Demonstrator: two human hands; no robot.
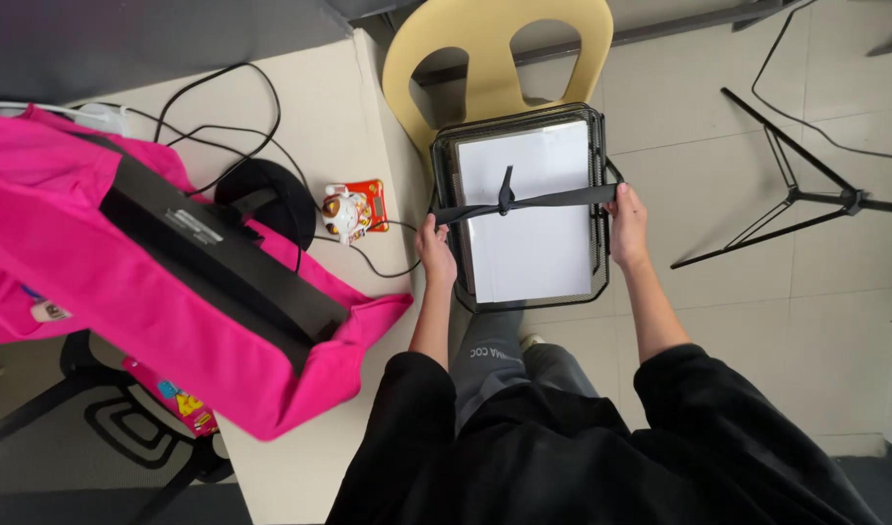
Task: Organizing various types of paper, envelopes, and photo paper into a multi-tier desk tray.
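Note:
A black wire mesh tray (602, 282) with a stack of white paper (530, 233) in it rests on a cream plastic chair (495, 58). A black strap (553, 200) tied in a knot runs across the paper from side to side. My left hand (434, 251) grips the tray's left edge by the strap's end. My right hand (628, 226) grips the right edge by the other end of the strap. Both sleeves are black.
A cream table (358, 126) stands to the left with a large pink bag (125, 292), black cables (222, 97), a black round pad (271, 190) and a small red-and-white toy figure (354, 209). A black tripod stand (806, 194) stands on the tiled floor at right.

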